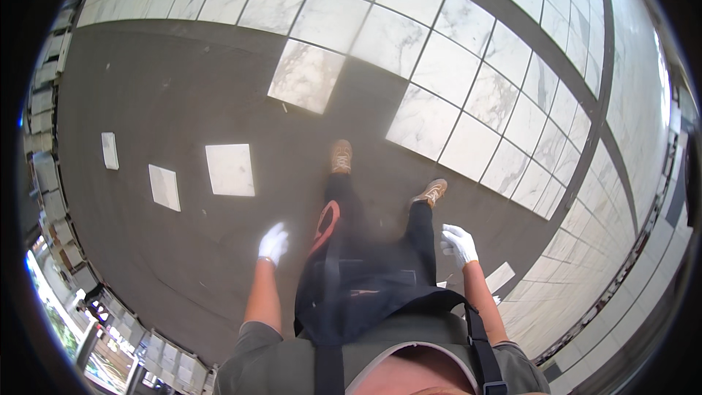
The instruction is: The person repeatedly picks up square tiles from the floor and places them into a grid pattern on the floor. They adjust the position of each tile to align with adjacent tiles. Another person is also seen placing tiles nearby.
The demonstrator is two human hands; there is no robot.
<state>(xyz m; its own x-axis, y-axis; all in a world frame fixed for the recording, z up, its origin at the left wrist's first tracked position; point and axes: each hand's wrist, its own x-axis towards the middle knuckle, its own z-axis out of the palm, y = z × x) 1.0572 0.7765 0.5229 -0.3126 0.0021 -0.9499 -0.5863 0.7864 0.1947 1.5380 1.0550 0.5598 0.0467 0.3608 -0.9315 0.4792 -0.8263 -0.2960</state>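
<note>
Ahead-left of left grip (274, 243), apart: loose square white tile (229, 170).

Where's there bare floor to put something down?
Grey floor shows bare between the square tile and left shoe, and between that shoe and the right one. It's crowded at upper right, where the tile grid covers it, and beside the right forearm, where a pale piece lies.

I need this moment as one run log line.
left gloved hand: apparently empty; right gloved hand: apparently empty; marble-patterned tiles: laid in grid; three separate tiles: grey floor, left
</note>
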